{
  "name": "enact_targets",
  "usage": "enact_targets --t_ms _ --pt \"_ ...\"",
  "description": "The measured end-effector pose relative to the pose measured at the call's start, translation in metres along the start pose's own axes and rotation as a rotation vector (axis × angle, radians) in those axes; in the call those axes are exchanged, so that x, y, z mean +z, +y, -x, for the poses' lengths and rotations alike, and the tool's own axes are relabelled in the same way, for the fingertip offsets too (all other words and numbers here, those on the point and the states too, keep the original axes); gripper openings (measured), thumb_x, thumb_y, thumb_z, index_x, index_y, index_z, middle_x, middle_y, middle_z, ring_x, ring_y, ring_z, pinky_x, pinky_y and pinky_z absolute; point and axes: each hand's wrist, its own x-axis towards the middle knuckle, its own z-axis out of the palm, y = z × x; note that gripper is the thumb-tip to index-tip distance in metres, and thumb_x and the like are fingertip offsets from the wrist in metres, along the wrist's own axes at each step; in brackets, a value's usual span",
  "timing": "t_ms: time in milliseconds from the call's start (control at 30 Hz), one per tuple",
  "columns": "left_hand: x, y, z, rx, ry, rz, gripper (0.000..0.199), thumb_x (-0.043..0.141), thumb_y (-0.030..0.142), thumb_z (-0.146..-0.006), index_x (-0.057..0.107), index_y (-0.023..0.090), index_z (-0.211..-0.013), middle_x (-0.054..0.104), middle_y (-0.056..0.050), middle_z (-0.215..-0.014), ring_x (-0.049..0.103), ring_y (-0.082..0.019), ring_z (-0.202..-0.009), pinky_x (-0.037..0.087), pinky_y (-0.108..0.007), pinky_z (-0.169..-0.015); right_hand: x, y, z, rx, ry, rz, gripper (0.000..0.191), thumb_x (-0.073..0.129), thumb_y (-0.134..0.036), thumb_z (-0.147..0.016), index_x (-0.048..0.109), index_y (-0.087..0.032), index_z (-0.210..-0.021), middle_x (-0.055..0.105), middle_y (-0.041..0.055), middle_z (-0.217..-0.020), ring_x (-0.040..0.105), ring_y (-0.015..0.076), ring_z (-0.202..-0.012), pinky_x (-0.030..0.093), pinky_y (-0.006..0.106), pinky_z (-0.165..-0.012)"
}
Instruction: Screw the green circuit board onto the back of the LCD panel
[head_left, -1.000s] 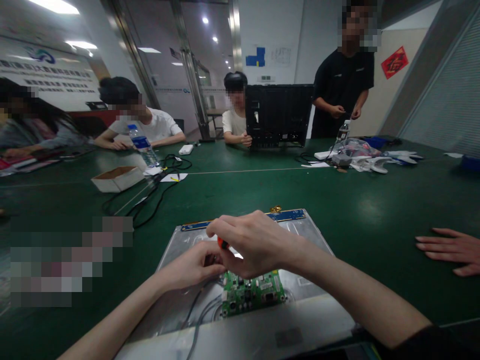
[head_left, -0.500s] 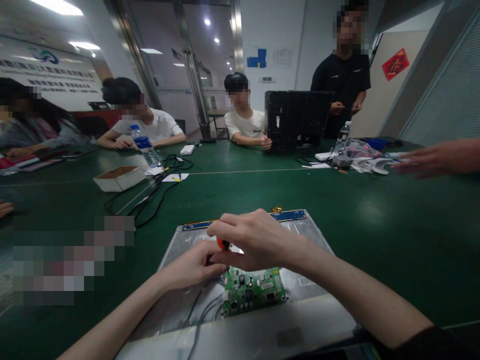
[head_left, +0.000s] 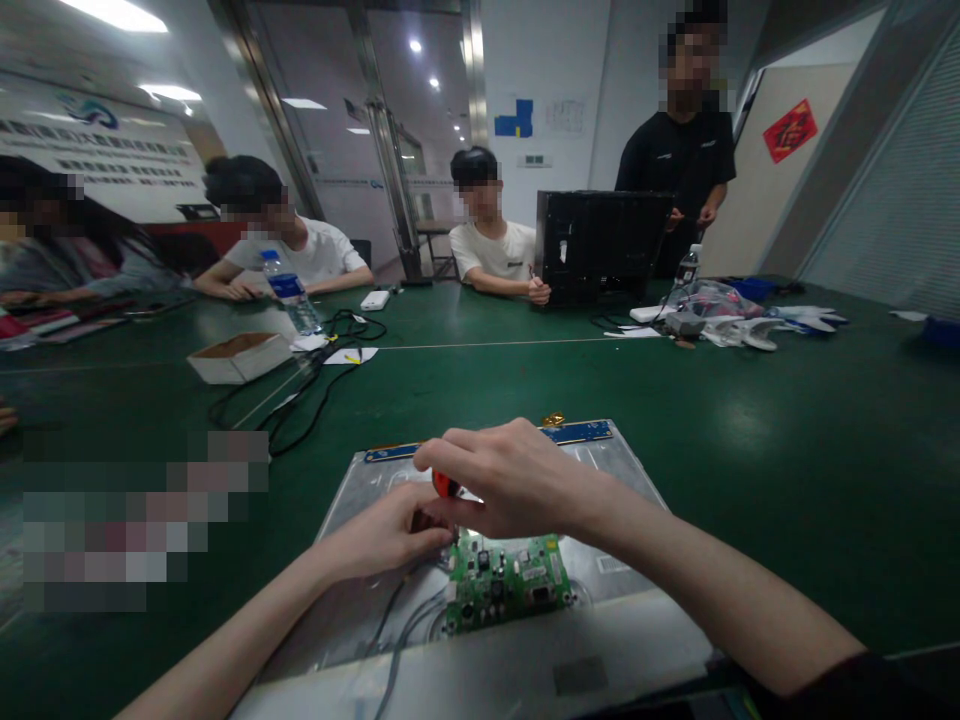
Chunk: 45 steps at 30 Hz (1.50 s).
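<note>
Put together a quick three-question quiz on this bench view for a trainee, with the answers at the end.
1. Which of the wearer's hands has its thumb and fingers around the orange handle?
2. True or false: the blue strip lies along the far edge of the metal panel.
3. Which is nearest the left hand's fingertips: a) the open box, b) the green circuit board, c) the red poster?

Key: 1. The right hand. 2. True. 3. b.
</note>
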Motion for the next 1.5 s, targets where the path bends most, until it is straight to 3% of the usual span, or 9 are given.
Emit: enact_targets --t_ms 167,367,567,767,1100,1300,1500 --pt "0.000 -0.006 -0.002 0.029 -0.012 0.003 0.022 0.053 0.035 -0.080 0.064 0.016 -0.079 0.061 -0.003 -0.072 0.056 -0.020 -0.069 0.043 -0.026 -0.061 0.001 0.001 0.001 -0.013 0.007 0.006 0.019 0.044 -0.034 -0.094 0.050 -0.019 -0.104 0.063 0.0017 -0.092 0.054 0.0128 -0.069 0.026 0.027 -0.050" --pt "0.001 -0.006 -0.003 0.066 0.004 0.016 0.021 0.052 0.032 -0.081 0.062 0.015 -0.082 0.062 -0.004 -0.074 0.056 -0.020 -0.070 0.044 -0.026 -0.063 -0.003 -0.003 0.000 0.001 0.000 -0.032 0.026 0.045 -0.020 -0.084 0.047 -0.016 -0.110 0.062 0.0053 -0.102 0.056 0.0145 -0.073 0.028 0.027 -0.048" --pt "0.002 -0.002 -0.001 0.043 0.035 0.002 0.022 0.051 0.033 -0.081 0.062 0.014 -0.084 0.063 -0.004 -0.077 0.057 -0.020 -0.072 0.045 -0.025 -0.062 -0.002 -0.003 0.000 0.010 -0.004 -0.020 0.025 0.042 -0.024 -0.091 0.046 -0.016 -0.114 0.064 0.0052 -0.102 0.056 0.0142 -0.072 0.028 0.027 -0.049" --pt "0.002 -0.011 -0.001 0.065 -0.032 -0.044 0.025 0.050 0.034 -0.082 0.063 0.014 -0.075 0.062 -0.004 -0.072 0.057 -0.019 -0.067 0.042 -0.025 -0.059 0.000 0.000 0.000 0.003 -0.007 0.015 0.018 0.043 -0.033 -0.095 0.050 -0.019 -0.104 0.066 0.0021 -0.094 0.056 0.0130 -0.068 0.023 0.027 -0.049" --pt "0.002 -0.011 -0.004 0.075 -0.012 0.028 0.019 0.051 0.030 -0.080 0.061 0.014 -0.079 0.063 -0.003 -0.075 0.057 -0.019 -0.070 0.043 -0.025 -0.063 -0.003 -0.003 0.001 0.007 -0.014 -0.025 0.021 0.044 -0.021 -0.084 0.047 -0.017 -0.105 0.062 0.0038 -0.097 0.054 0.0137 -0.068 0.024 0.027 -0.047" --pt "0.003 -0.006 -0.002 0.022 0.032 0.013 0.022 0.052 0.034 -0.080 0.061 0.014 -0.084 0.062 -0.003 -0.074 0.055 -0.018 -0.067 0.042 -0.024 -0.057 -0.004 -0.003 0.000 0.021 -0.038 -0.007 0.024 0.041 -0.023 -0.090 0.045 -0.017 -0.113 0.063 0.0047 -0.099 0.055 0.0141 -0.069 0.025 0.027 -0.047" --pt "-0.002 0.002 -0.002 0.012 -0.007 -0.036 0.023 0.050 0.033 -0.078 0.058 0.014 -0.067 0.058 -0.002 -0.068 0.055 -0.017 -0.065 0.041 -0.023 -0.059 -0.003 -0.001 -0.001 0.000 -0.005 0.008 0.018 0.046 -0.032 -0.094 0.048 -0.018 -0.106 0.065 0.0023 -0.095 0.055 0.0128 -0.069 0.023 0.026 -0.049"
